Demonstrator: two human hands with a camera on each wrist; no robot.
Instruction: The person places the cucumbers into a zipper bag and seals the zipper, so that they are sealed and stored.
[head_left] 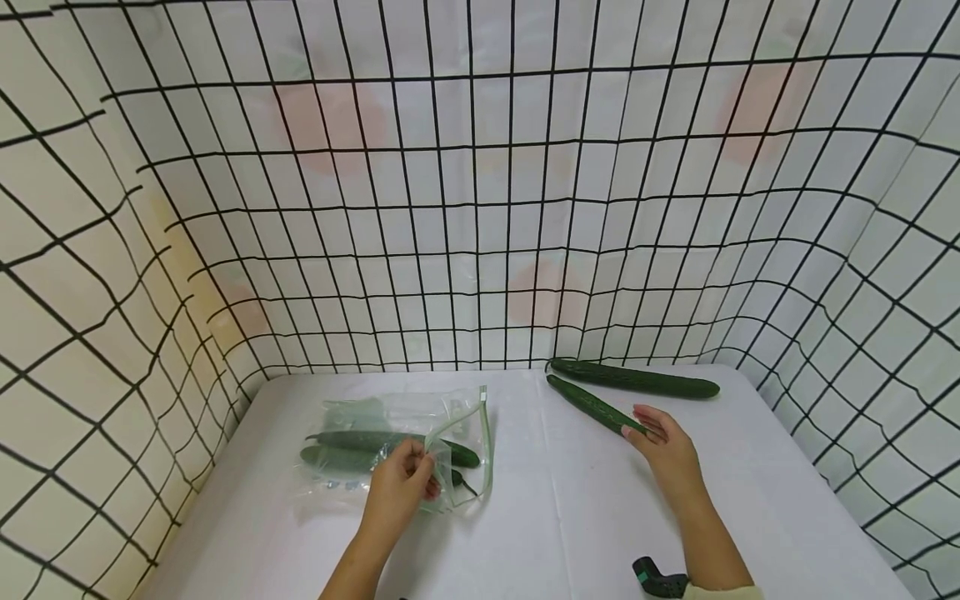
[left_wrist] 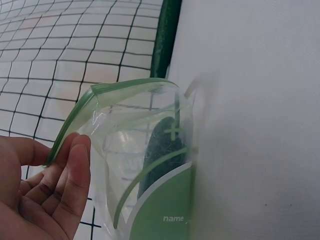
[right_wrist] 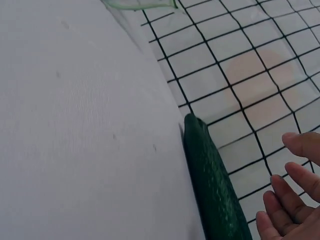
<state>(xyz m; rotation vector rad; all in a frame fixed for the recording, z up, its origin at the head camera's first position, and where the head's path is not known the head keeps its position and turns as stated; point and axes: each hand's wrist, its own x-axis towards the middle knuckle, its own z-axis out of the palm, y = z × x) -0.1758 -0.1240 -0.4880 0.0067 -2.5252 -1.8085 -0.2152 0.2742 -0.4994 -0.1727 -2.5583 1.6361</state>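
Observation:
My left hand (head_left: pixel 405 479) pinches the green zip edge of a clear zip bag (left_wrist: pixel 112 90) between thumb and fingers. The bag's mouth gapes open toward the right. Inside lie long cucumbers (head_left: pixel 442 448), seen through the plastic; a thin stem shows near the mouth. Around the near end of a loose cucumber (head_left: pixel 592 404), my right hand (head_left: pixel 670 454) is spread, thumb on one side and fingers on the other. In the right wrist view its fingers (right_wrist: pixel 285 200) are apart and loosely bent, and the cucumber beside them is not gripped. A second loose cucumber (head_left: pixel 637 379) lies just behind.
A black wire grid (head_left: pixel 495 208) stands behind the table and along both sides, with pale sheeting behind it. A white cloth (head_left: pixel 540 517) covers the table. A black device (head_left: pixel 660 579) sits at my right wrist.

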